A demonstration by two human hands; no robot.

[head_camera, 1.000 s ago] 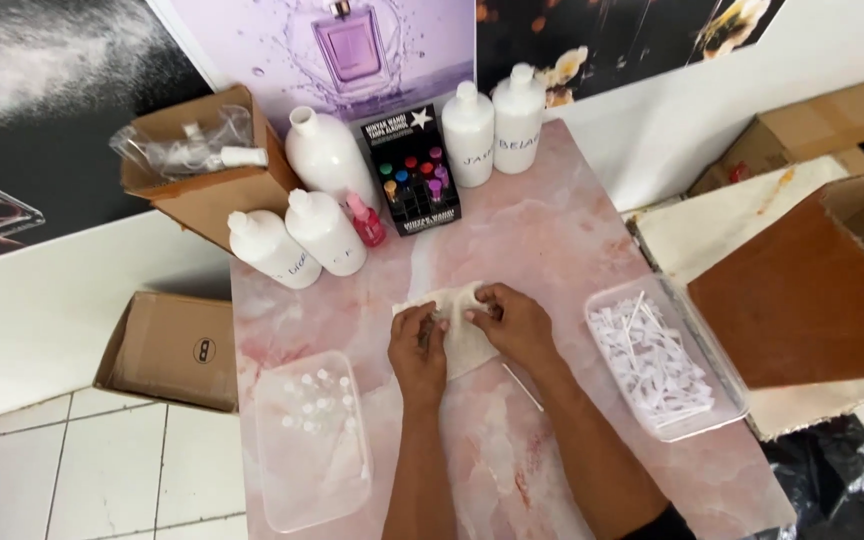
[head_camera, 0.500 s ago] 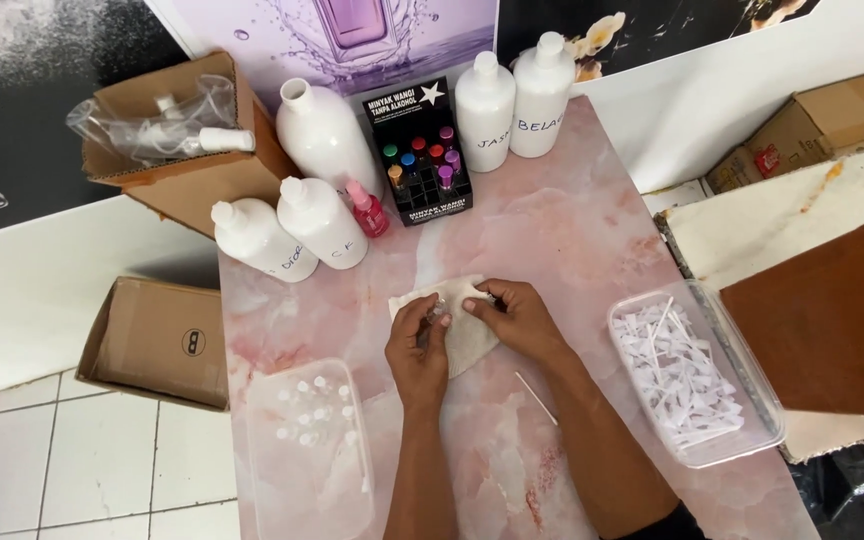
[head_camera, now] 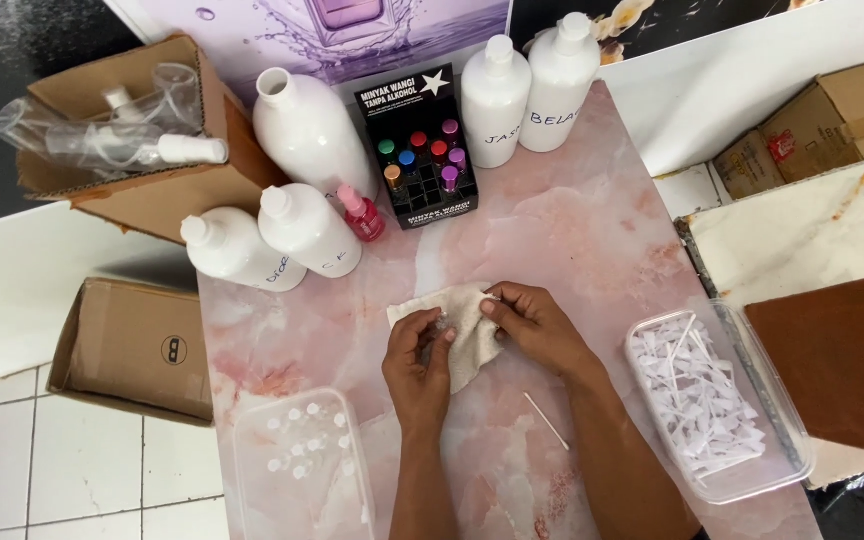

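A cream cloth (head_camera: 462,325) lies on the pink marbled table (head_camera: 572,230). My left hand (head_camera: 417,365) presses a small clear object (head_camera: 442,322) against the cloth with thumb and fingers. My right hand (head_camera: 532,325) pinches the cloth's upper right edge, where something small and white shows at the fingertips. A thin white tube (head_camera: 547,420) lies on the table just below my right wrist.
Several white bottles (head_camera: 302,130), a small pink bottle (head_camera: 360,212) and a black rack of coloured vials (head_camera: 422,155) stand at the back. Clear tubs hold white caps (head_camera: 302,470) on the left and white tubes (head_camera: 712,400) on the right. Cardboard boxes (head_camera: 137,345) flank the table.
The camera has moved closer and lower over the table. Both hands stay on the cloth, and the fingers have shifted slightly around the small object.
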